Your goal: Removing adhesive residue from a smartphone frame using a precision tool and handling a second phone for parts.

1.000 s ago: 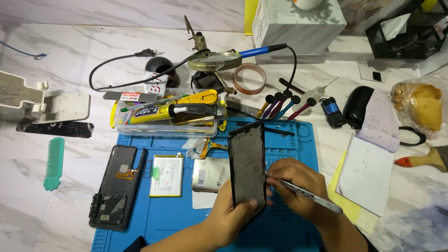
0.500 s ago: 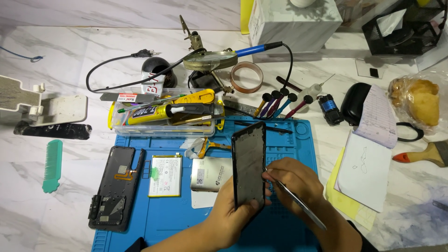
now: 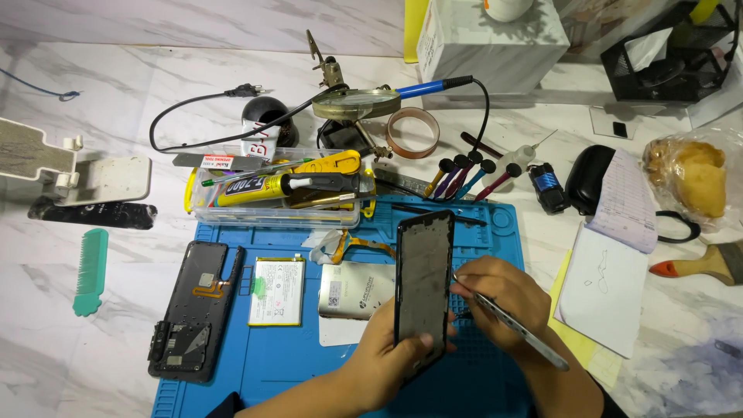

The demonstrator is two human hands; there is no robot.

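Tweezers (image 3: 520,327) are sitting lower and flatter in my right hand (image 3: 503,298) than a second ago, tip now at the frame's (image 3: 423,279) right edge. Going left to right: my left hand (image 3: 387,352) is gripping the black frame upright above the blue mat (image 3: 286,364), fingers curled around its lower end, thumb pressing its front. My right hand is pinching the tweezers, fingertips touching the frame's side.

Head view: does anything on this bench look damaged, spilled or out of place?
Nothing spilled. The left hand holds a phone frame upright while the right hand holds tweezers beside it. A stripped phone back hangs half off the blue mat, and a bag of bread sits among the tools.
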